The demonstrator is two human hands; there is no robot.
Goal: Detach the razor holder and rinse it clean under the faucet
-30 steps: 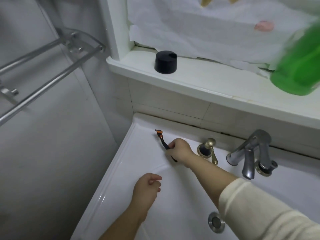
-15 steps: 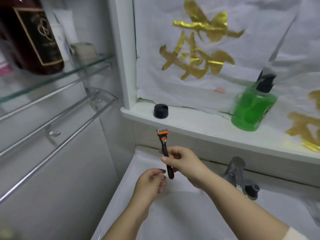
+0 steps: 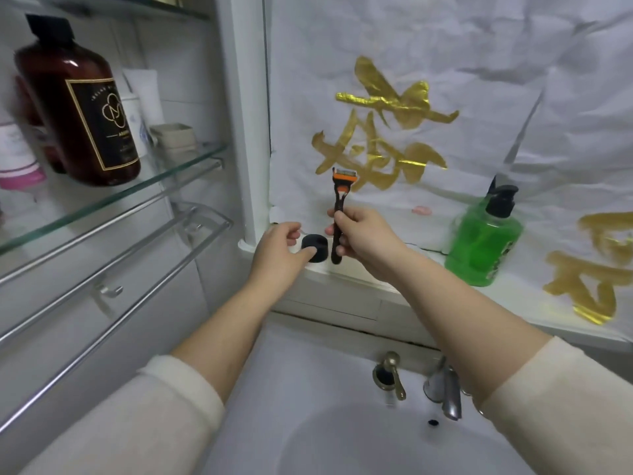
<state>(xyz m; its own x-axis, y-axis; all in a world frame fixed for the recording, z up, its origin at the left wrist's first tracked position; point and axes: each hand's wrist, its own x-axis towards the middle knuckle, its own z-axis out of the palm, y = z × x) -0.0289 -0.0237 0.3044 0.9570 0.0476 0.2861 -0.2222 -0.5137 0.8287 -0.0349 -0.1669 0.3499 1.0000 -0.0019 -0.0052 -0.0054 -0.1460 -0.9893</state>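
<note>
We see a matt black round plastic razor holder (image 3: 313, 247) beside a black rubbery-looking razor handle with a glossy orange plastic head (image 3: 339, 207). A translucent green plastic pump bottle (image 3: 483, 243) shines, as does the glossy dark brown bottle (image 3: 78, 108) on a clear glass shelf (image 3: 137, 193). The white crumpled paper sheet (image 3: 479, 63) bears shiny gold foil. The brushed metal faucet (image 3: 445, 389) stands on a glossy white ceramic sink (image 3: 308, 389).

Soft even indoor light, faint shadows, wide-angle bending at edges, slight blur
</note>
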